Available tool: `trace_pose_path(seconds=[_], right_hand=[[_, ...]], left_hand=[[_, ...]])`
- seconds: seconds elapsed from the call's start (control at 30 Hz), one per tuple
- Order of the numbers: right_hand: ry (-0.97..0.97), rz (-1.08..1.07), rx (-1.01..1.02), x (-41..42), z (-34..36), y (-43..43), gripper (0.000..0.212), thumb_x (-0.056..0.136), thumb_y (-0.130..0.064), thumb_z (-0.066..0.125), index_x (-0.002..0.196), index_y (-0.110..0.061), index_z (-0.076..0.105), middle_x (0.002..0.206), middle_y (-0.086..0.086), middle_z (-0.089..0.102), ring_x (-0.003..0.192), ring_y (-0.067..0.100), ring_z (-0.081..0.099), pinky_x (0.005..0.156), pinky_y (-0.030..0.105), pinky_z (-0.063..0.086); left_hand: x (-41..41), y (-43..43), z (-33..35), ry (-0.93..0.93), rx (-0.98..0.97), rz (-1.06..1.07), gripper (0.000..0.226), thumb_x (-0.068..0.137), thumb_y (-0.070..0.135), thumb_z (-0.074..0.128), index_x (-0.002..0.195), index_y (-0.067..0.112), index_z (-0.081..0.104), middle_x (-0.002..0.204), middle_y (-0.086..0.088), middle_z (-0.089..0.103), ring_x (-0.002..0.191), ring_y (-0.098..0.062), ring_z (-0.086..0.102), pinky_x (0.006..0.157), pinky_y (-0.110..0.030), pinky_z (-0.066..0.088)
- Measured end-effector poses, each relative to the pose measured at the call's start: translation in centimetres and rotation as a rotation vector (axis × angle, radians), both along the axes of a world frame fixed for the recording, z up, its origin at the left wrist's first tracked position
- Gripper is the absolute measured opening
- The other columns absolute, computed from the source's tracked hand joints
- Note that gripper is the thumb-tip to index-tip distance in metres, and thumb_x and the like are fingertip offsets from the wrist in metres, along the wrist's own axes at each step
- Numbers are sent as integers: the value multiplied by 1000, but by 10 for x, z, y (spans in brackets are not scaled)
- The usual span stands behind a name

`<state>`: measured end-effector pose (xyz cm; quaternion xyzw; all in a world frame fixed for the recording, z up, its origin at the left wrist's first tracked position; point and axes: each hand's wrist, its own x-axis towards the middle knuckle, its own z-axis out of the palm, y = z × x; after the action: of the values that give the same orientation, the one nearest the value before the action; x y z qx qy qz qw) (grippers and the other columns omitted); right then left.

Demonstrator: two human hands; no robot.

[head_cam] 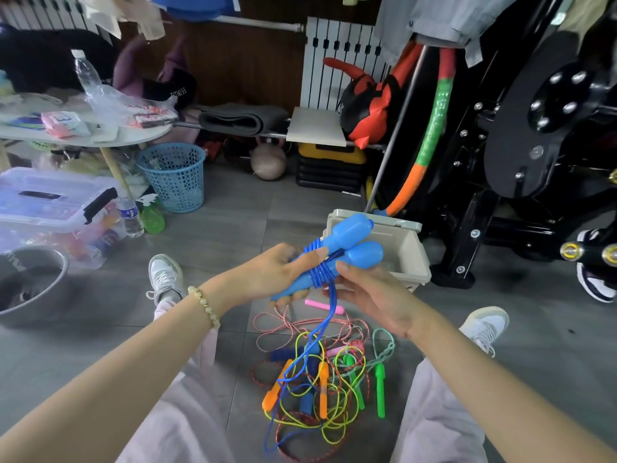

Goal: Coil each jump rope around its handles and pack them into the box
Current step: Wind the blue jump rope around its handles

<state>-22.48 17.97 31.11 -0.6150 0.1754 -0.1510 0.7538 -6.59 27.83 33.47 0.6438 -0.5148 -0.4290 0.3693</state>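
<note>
My left hand grips the two blue handles of a jump rope, held side by side above the floor. A few turns of blue cord wrap their narrow shafts, and the rest of the cord hangs down into the pile below. My right hand pinches the cord just right of the wrapped part. An open beige box sits on the floor right behind the handles. Between my legs lies a tangled pile of ropes with orange, green, pink and dark blue handles.
Black gym equipment stands close on the right, a hula hoop leaning against it. A blue mesh basket, a clear lidded bin and a steel bowl sit to the left. My shoes flank the pile.
</note>
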Motion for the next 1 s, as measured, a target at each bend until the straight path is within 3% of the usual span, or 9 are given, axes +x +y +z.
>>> trace_pose_path(seconds=[0.07,0.17,0.4,0.5,0.6,0.7,0.77,0.9,1.0], right_hand=[[34,-54,-44,2,-1,1,26,79,-29,63,101,-16,62,86,-2,67,81,14,61,85,31,52],[50,-85,-95,3,0,3,18,81,-26,59,91,-11,59,69,-2,56,66,7,53,71,24,48],[148,-108,-169,2,4,6,5,91,-11,56,92,-12,60,54,-15,58,52,-1,50,54,11,43],[178,-126,-239,3,5,9,17,88,-8,61,105,-11,61,70,-16,64,58,-5,58,53,8,43],[232,-188,-395,1,7,11,14,85,-8,66,96,-15,63,90,-6,65,68,-14,60,55,3,43],[270,-200,-509,1,13,14,3,89,-12,61,87,-13,63,69,-10,63,51,-9,54,49,5,41],[300,-179,-572,4,18,15,14,93,-16,56,82,-16,63,58,-15,63,53,-8,56,51,6,42],[376,-184,-673,7,31,7,23,96,-19,50,85,-6,67,64,-3,60,62,5,58,57,8,44],[373,-186,-525,8,35,2,26,97,-16,49,82,-1,65,66,3,59,63,15,59,61,12,50]], left_hand=[[4,0,-3,-30,-34,14,43,92,48,42,95,7,53,54,-4,55,33,-14,41,34,-18,33],[6,0,-5,-10,-119,-3,29,97,41,43,119,26,53,56,-4,56,34,-13,42,34,-19,33],[7,-3,-10,-31,-159,75,22,97,43,44,98,27,60,56,-7,56,38,-20,41,37,-21,35],[10,-7,-12,-44,-156,149,26,97,43,45,99,22,60,54,-6,56,35,-18,40,36,-20,33],[18,-7,-14,-57,-142,216,28,97,41,45,98,17,59,56,-8,56,33,-15,40,34,-19,32],[21,-8,-16,-75,-131,236,28,97,41,45,96,15,57,57,-9,55,32,-14,40,34,-20,33],[20,-10,-16,-95,-129,241,28,97,39,45,94,14,56,56,-8,55,31,-14,40,34,-19,32],[19,-13,-15,-176,-126,193,27,97,38,47,97,12,55,53,-1,56,34,-15,43,32,-19,34],[18,-12,-12,-226,-145,118,20,96,37,50,94,17,52,63,-4,60,34,-12,45,32,-21,36]])
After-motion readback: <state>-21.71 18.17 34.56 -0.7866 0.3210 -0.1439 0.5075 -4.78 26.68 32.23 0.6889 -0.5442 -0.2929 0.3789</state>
